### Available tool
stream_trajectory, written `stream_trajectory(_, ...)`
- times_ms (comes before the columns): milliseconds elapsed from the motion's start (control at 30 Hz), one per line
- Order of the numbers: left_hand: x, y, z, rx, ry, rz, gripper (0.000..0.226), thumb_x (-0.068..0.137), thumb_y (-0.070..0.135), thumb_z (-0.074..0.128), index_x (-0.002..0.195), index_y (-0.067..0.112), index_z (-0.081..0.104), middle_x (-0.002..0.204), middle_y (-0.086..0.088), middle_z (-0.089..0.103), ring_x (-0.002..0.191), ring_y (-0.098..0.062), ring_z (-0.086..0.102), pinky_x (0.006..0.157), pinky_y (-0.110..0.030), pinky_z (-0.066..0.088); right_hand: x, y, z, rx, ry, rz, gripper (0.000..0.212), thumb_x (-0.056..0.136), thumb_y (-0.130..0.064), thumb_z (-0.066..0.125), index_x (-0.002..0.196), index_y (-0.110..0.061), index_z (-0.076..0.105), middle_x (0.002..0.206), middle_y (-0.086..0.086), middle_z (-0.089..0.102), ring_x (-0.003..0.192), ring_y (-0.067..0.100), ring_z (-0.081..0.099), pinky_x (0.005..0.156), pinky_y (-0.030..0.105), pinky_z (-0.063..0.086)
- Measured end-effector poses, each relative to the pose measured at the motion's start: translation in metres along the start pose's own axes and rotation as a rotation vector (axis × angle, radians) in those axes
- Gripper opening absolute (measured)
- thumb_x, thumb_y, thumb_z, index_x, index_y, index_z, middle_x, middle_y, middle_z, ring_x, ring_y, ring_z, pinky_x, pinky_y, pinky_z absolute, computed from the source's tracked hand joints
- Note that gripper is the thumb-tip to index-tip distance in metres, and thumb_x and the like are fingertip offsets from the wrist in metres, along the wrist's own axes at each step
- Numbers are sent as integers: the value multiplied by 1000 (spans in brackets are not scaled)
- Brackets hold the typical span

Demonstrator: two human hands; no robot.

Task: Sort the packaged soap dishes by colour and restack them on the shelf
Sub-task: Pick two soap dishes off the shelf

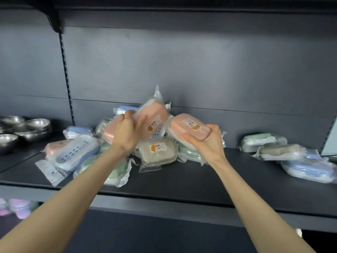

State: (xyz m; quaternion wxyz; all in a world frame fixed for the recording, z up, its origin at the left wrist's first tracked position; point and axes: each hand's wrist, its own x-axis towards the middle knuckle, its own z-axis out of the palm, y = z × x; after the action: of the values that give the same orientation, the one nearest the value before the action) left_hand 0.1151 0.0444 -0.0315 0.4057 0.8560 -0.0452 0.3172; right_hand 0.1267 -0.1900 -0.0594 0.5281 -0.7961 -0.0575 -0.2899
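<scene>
head view: a wrapped beige soap dish [158, 152] lies at the front of a pile on a dark shelf [182, 177]. above it and to its left, the left hand [127, 133] grips a tilted pink soap dish [155, 115]. above it and to its right, the right hand [207, 143] grips a second pink soap dish [186, 127]. steel bowls [27, 128] sit far to its left.

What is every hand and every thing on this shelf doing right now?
Left hand: gripping the left pink dish, tilted.
Right hand: gripping the right pink dish, label up.
Beige dish: lying in the pile, label up.
Blue dish: lying slotted side up.
Steel bowls: stacked, upright.
</scene>
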Motion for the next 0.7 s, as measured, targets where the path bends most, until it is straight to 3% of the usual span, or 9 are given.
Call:
stream_trajectory(100,-19,-6,-20,-199,-45,-69,43,98,46,39,115,6,40,104,-4,54,89,-17,56,60,-15,38,-32,-16,2,60,22,47,70,64,-41,87,108,-18,38,113,1,54,91,-5,50,59,-2,38)
stream_trajectory(200,-44,-14,-35,-400,-62,-93,34,99,47,37,103,15,44,97,4,58,83,-1,58,59,-10,45,-68,-35,7,90,95,50,75,61,-48,88,109,-19,37,115,1,53,95,0,53,62,1,40)
stream_trajectory(300,-71,-22,-45,-593,-92,-192,46,95,54,41,117,13,39,102,7,59,95,-10,61,79,-38,56,-104,-55,11,140,138,22,82,56,-56,83,113,-25,33,117,-6,49,99,-4,51,69,0,40)
stream_trajectory(367,-89,-24,-55,-691,-97,-246,53,90,55,51,123,15,39,105,10,63,98,-13,64,86,-47,55,-129,-68,15,161,150,1,82,58,-61,80,117,-29,32,120,-8,46,107,1,51,79,8,42)
stream_trajectory(433,-108,-24,-65,-742,-89,-245,54,87,51,59,126,18,43,113,6,64,100,-11,65,85,-47,55,-151,-80,19,152,167,1,74,65,-64,71,119,-30,33,121,-8,43,110,3,49,87,12,41)
stream_trajectory(500,-127,-24,-76,-785,-69,-234,39,87,47,62,115,24,47,111,9,63,92,-2,66,77,-35,58,-172,-90,23,176,166,25,49,85,-54,61,117,-29,33,124,-3,44,111,7,50,90,17,43)
stream_trajectory(600,-157,-24,-97,-837,-75,-266,29,89,46,60,103,25,47,104,11,64,85,1,67,69,-32,59,-204,-106,28,307,118,84,26,93,-37,60,104,-28,39,112,-4,53,90,-7,59,69,7,45)
stream_trajectory(700,-190,-23,-126,-893,-84,-306,39,91,42,59,115,15,45,109,5,65,92,-9,69,62,-33,59,-238,-122,30,397,36,133,37,87,-28,68,110,-19,40,106,-6,56,77,-14,60,64,7,47)
